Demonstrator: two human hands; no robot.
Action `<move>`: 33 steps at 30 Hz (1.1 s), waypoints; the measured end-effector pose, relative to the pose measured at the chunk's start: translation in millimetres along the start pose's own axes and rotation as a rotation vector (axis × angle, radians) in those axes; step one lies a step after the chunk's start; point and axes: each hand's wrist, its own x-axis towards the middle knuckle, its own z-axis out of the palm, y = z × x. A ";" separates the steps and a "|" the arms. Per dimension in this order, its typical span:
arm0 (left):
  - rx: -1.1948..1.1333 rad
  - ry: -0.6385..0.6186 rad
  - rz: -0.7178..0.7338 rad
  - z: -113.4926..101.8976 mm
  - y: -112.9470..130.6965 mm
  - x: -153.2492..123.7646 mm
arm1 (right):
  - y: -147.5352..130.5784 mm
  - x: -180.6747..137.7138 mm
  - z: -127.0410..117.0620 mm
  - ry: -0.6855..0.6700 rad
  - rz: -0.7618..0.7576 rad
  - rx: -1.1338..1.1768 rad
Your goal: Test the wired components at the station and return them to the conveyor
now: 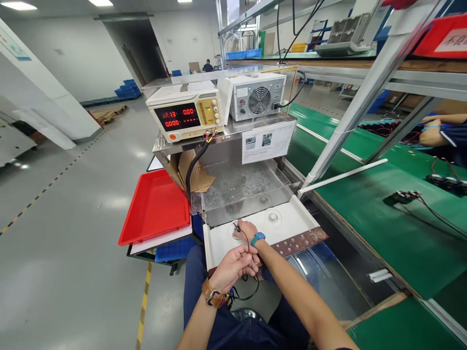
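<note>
My right hand (247, 230), a blue band at its wrist, reaches over the white panel (222, 245) in front of me. Its fingers are closed on a small black part (237, 227) with thin wires, above the left round fitting of the panel. Nearer to me, my left hand (235, 265) pinches a thin dark wire (248, 243) that runs up to that part. More black cable (251, 295) hangs in a loop below the left hand. To the right sits a second round fitting (273, 217).
Behind the panel is a metal stand with a power supply (182, 114) with red digits and a grey fan unit (259, 99). A red tray (156, 206) stands at left. On the green belt (365, 214) at right lies a black part (401, 197); a co-worker's arm (434, 131) is beyond.
</note>
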 end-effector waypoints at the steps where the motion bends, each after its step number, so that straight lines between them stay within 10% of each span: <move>1: 0.085 0.066 0.029 -3.8 -3.3 6.5 | 0.0 -0.4 -0.4 0.005 -0.001 0.004; 8: 0.527 0.469 0.184 -38.7 -39.9 55.3 | 0.6 -0.1 -3.7 -0.043 0.005 -0.008; 33: 0.607 0.420 0.155 -50.5 -66.7 63.3 | 0.4 0.9 -0.7 -0.013 0.036 0.020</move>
